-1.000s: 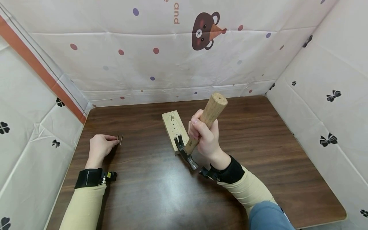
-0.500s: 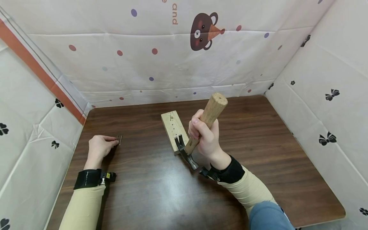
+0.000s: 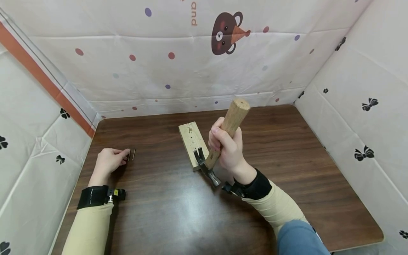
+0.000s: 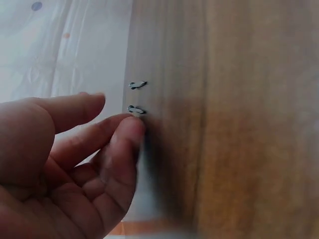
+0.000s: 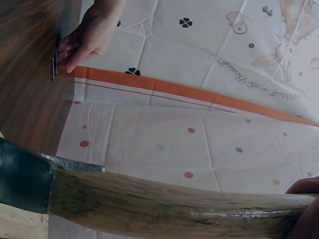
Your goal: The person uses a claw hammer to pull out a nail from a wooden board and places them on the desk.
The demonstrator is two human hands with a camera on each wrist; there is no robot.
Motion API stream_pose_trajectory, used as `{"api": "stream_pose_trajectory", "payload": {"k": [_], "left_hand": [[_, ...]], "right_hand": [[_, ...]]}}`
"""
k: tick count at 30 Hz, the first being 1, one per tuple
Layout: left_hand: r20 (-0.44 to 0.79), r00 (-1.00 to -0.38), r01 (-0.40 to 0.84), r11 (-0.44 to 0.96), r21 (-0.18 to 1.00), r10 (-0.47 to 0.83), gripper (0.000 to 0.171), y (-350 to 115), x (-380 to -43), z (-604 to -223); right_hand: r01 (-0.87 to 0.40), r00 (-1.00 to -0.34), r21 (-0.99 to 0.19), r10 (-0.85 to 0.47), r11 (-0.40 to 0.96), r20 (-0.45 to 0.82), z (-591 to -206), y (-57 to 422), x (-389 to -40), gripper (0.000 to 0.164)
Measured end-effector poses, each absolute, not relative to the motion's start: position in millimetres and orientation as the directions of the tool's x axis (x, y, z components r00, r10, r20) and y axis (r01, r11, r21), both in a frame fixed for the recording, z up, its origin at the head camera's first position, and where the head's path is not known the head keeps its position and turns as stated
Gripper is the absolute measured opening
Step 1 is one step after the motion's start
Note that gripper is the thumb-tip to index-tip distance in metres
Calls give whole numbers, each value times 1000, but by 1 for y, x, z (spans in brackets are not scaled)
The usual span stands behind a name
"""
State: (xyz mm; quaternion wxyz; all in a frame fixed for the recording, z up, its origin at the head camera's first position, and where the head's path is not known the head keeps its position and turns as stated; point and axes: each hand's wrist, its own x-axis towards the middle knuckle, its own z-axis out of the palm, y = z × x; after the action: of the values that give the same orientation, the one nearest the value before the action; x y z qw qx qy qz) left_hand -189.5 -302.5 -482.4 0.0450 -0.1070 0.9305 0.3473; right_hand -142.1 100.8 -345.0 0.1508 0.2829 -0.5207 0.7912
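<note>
In the head view my right hand [image 3: 225, 145] grips the wooden handle of a claw hammer [image 3: 234, 117], butt end up. The hammer's head is down by the near end of a wooden board [image 3: 192, 143], partly covering it. Two thin nails lie side by side at the left; the right nail [image 3: 134, 154] is apart from the fingers. My left hand [image 3: 109, 161] is at the other nail [image 4: 136, 109]. In the left wrist view its fingertips are close against that nail, with the thumb raised apart; whether they touch is unclear.
The board bears a row of small dark holes and marks, with something small near its far end. The brown table [image 3: 165, 212] is bounded by printed white sheets [image 3: 153, 71] at the back and both sides. A black camera strap [image 3: 93, 197] circles each wrist.
My left hand has drawn slightly left and its fingers have shifted at the nearer nail. My right hand has raised the hammer's handle end a little, the head still by the board.
</note>
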Motion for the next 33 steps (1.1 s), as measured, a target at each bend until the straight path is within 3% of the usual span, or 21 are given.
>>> {"api": "stream_pose_trajectory", "payload": {"k": [3, 8, 13, 19, 26, 33], "left_hand": [[-100, -978, -204, 731, 651, -184, 55, -300, -195, -477], [97, -972, -96, 740, 666, -213, 53, -277, -209, -462], [224, -970, 91, 706, 702, -97, 37, -229, -232, -449], [221, -964, 264, 663, 700, 150, 39, -166, -262, -450], [115, -952, 299, 775, 557, 285, 43, -131, -288, -467], [25, -942, 256, 666, 700, 335, 48, -117, -302, -479]], "right_hand": [[-495, -826, -781, -74, -380, 559, -339, 99, -149, 18], [-392, -887, -847, -99, -358, 452, -330, 96, -169, 19], [-292, -927, -880, -115, -374, 356, -324, 86, -201, 20], [-193, -962, -918, -118, -346, 246, -321, 69, -247, 27], [-111, -975, -953, -157, -281, 159, -329, 57, -288, 42], [-36, -982, -961, -170, -273, 85, -335, 49, -305, 41]]}}
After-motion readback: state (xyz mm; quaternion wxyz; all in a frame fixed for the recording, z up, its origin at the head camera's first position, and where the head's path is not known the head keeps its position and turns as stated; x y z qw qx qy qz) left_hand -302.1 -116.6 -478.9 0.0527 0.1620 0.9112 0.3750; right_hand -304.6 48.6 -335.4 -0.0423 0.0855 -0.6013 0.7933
